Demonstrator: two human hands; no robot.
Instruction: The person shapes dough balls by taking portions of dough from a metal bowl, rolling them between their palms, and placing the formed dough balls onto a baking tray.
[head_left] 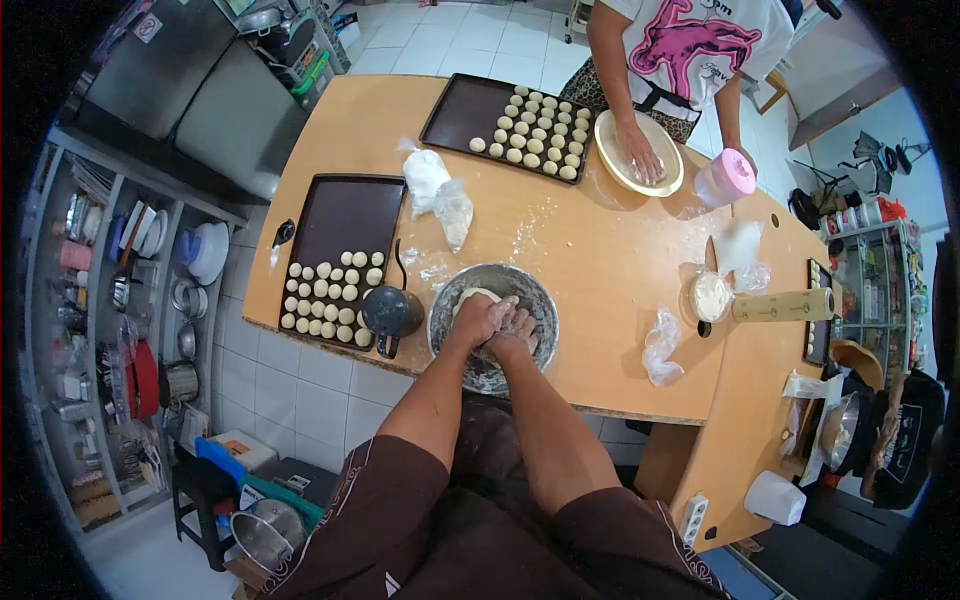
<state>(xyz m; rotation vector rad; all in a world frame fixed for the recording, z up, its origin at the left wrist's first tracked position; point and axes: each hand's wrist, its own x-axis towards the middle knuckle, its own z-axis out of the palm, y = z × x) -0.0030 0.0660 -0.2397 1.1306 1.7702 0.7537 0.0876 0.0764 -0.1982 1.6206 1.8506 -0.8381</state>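
A metal mixing bowl [548, 345] coated with flour stands at the near table edge. Pale dough [470, 298] shows inside it, mostly covered by my hands. My left hand [478, 320] is curled down on the dough. Against it, inside the bowl, lies my right hand [514, 328], its floury fingers stretched and spread; what its palm touches is hidden. Just left of the bowl is a dark jug-like container [392, 312] with a handle, overlapping the corner of a baking tray [345, 215] that carries rows of round dough balls [330, 312].
Across the table a person in a printed shirt has a hand [640, 155] in a cream basin [610, 150], beside another tray [465, 110] of dough balls. Plastic bags [428, 180], a pink-lidded container [725, 178], a small bowl of white stuff [712, 297] and a yellowish roll [785, 305] lie around.
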